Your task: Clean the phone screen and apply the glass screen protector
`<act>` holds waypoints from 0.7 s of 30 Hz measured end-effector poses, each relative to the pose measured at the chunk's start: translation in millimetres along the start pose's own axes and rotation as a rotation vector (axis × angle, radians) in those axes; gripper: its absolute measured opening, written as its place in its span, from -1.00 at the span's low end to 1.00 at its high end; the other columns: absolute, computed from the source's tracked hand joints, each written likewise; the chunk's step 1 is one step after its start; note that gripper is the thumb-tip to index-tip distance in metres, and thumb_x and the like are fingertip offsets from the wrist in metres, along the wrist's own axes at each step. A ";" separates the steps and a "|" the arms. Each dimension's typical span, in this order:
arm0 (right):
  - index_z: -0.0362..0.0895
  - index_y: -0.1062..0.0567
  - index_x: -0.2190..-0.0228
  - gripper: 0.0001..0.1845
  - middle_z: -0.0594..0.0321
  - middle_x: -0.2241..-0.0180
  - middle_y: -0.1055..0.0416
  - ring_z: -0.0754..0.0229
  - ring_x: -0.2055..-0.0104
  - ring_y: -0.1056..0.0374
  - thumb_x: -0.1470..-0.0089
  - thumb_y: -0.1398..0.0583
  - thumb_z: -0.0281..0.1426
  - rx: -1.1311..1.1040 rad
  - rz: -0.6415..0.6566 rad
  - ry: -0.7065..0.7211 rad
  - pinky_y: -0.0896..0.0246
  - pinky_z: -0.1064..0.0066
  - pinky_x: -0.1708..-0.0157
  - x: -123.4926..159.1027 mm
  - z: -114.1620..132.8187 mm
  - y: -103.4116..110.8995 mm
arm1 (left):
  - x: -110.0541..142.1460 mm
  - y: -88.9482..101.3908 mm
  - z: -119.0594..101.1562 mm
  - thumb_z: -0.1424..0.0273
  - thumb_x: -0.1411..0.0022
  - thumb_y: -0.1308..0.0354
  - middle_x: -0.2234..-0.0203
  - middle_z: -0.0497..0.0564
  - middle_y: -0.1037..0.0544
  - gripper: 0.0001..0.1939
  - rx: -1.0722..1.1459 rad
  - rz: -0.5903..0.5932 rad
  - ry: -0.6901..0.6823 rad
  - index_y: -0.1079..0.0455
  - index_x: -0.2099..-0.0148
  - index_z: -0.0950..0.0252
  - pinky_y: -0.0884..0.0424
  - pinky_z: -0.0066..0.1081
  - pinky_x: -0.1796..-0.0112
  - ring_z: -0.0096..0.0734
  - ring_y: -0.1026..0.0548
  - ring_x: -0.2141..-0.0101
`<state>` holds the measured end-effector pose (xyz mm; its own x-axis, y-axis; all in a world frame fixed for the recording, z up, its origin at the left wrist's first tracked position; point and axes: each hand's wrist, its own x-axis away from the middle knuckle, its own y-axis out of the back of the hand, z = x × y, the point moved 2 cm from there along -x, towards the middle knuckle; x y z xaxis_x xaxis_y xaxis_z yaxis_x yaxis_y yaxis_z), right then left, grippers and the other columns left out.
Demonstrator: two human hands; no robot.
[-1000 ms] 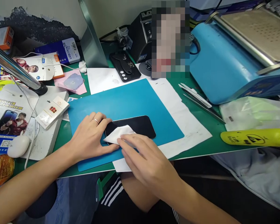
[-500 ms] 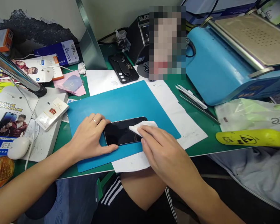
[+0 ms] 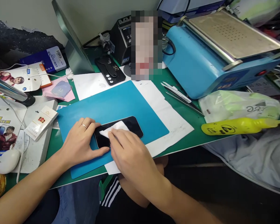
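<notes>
A black-screened smartphone lies face up on a blue work mat. My left hand, with a ring on one finger, grips the phone's left end between the thumb at the near edge and the fingers at the far corner. In my right hand a folded white wipe is pinched and pressed on the left half of the screen. The hand covers part of the phone's near edge.
Behind the mat lies a phone in a black case. To the right are tweezers, a blue machine with a metal plate, a plastic bag and a yellow bottle. A cigarette pack lies left.
My right hand has slid the wipe leftward along the screen, from the phone's right end to its left half. My left hand keeps its grip. The whole view has shifted.
</notes>
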<state>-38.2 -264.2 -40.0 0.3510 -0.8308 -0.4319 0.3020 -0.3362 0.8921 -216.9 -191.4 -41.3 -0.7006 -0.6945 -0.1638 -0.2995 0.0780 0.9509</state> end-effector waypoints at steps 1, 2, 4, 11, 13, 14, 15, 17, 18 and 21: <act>-0.39 -0.59 -0.05 -0.64 -0.01 0.06 -0.63 0.03 0.04 -0.55 -0.28 -0.16 -0.63 -0.016 0.007 0.006 -0.50 0.25 -0.05 -1.5 1.2 -0.3 | 0.2 0.2 0.2 -0.05 -0.29 -0.26 0.09 0.19 -0.48 -0.38 -0.004 -0.002 -0.003 -0.38 -0.10 0.39 -0.47 -0.10 0.16 -0.05 -0.44 0.14; -0.39 -0.58 -0.06 -0.63 0.00 0.04 -0.63 0.03 0.02 -0.55 -0.28 -0.15 -0.63 -0.033 0.012 0.013 -0.49 0.26 -0.07 -2.2 0.8 -0.2 | 0.3 0.5 0.4 -0.05 -0.30 -0.26 0.09 0.20 -0.47 -0.38 -0.010 -0.004 -0.007 -0.38 -0.11 0.39 -0.47 -0.10 0.16 -0.06 -0.44 0.15; -0.37 -0.58 -0.06 -0.64 0.01 0.01 -0.62 0.04 -0.01 -0.54 -0.30 -0.13 -0.62 -0.069 0.016 0.020 -0.48 0.24 -0.09 -0.5 -5.3 1.2 | 0.1 1.4 0.5 -0.06 -0.30 -0.25 0.10 0.19 -0.47 -0.36 -0.025 -0.006 -0.014 -0.38 -0.11 0.40 -0.47 -0.11 0.17 -0.07 -0.44 0.15; -0.39 -0.57 -0.03 -0.64 -0.02 0.00 -0.62 -0.03 -0.03 -0.53 -0.27 -0.13 -0.68 -0.052 0.007 -0.009 -0.47 0.14 -0.03 26.3 -53.6 14.0 | -2.0 1.9 -0.6 -0.09 -0.29 -0.26 0.10 0.19 -0.48 -0.34 -0.045 0.009 -0.012 -0.37 -0.11 0.39 -0.47 -0.10 0.15 -0.07 -0.44 0.15; -0.39 -0.57 -0.03 -0.65 -0.04 0.01 -0.61 -0.02 -0.04 -0.52 -0.28 -0.12 -0.68 -0.043 0.007 -0.010 -0.47 0.15 -0.02 29.0 -62.0 15.6 | -2.1 0.9 -0.8 -0.09 -0.28 -0.26 0.10 0.18 -0.49 -0.35 -0.025 0.018 0.000 -0.38 -0.11 0.38 -0.47 -0.10 0.15 -0.07 -0.45 0.16; -0.40 -0.57 -0.03 -0.65 -0.04 0.02 -0.61 -0.02 -0.03 -0.52 -0.29 -0.11 -0.67 -0.041 0.007 -0.006 -0.47 0.16 -0.02 28.5 -64.5 15.5 | -2.1 0.4 -0.9 -0.10 -0.26 -0.27 0.10 0.18 -0.49 -0.34 -0.015 0.024 0.008 -0.38 -0.11 0.37 -0.47 -0.10 0.15 -0.07 -0.45 0.16; -0.39 -0.57 -0.02 -0.65 -0.04 0.03 -0.61 -0.01 -0.02 -0.52 -0.30 -0.09 -0.67 -0.039 0.006 0.001 -0.47 0.17 -0.01 26.9 -66.2 14.9 | -1.9 -0.1 -0.9 -0.11 -0.25 -0.27 0.10 0.18 -0.50 -0.34 -0.006 0.031 0.016 -0.39 -0.10 0.36 -0.48 -0.10 0.16 -0.07 -0.45 0.17; -0.38 -0.57 -0.01 -0.65 -0.04 0.05 -0.61 -0.02 0.00 -0.52 -0.30 -0.08 -0.65 -0.033 0.009 0.018 -0.48 0.16 0.01 22.9 -67.6 13.0 | -1.3 -0.9 -0.8 -0.12 -0.24 -0.27 0.10 0.18 -0.50 -0.33 -0.002 0.041 0.027 -0.40 -0.08 0.36 -0.47 -0.09 0.16 -0.06 -0.45 0.17; -0.37 -0.57 -0.01 -0.65 -0.04 0.06 -0.61 -0.02 0.01 -0.52 -0.30 -0.08 -0.65 -0.030 0.012 0.023 -0.49 0.15 0.02 21.7 -67.7 12.2 | -1.0 -1.2 -0.8 -0.12 -0.24 -0.26 0.10 0.19 -0.50 -0.34 -0.004 0.042 0.031 -0.41 -0.08 0.37 -0.47 -0.09 0.17 -0.06 -0.45 0.17; -0.35 -0.56 -0.02 -0.65 -0.05 0.06 -0.60 -0.02 0.02 -0.52 -0.30 -0.09 -0.64 -0.010 0.028 0.025 -0.50 0.16 0.03 26.5 -66.4 13.1 | -0.7 -1.7 -1.2 -0.11 -0.25 -0.26 0.09 0.21 -0.50 -0.34 -0.006 0.039 0.029 -0.41 -0.08 0.38 -0.45 -0.10 0.18 -0.06 -0.44 0.18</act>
<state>33.9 -261.2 -48.6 0.3817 -0.8284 -0.4099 0.3007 -0.3081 0.9026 -215.2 -191.8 -42.4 -0.6924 -0.7116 -0.1192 -0.2688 0.1011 0.9579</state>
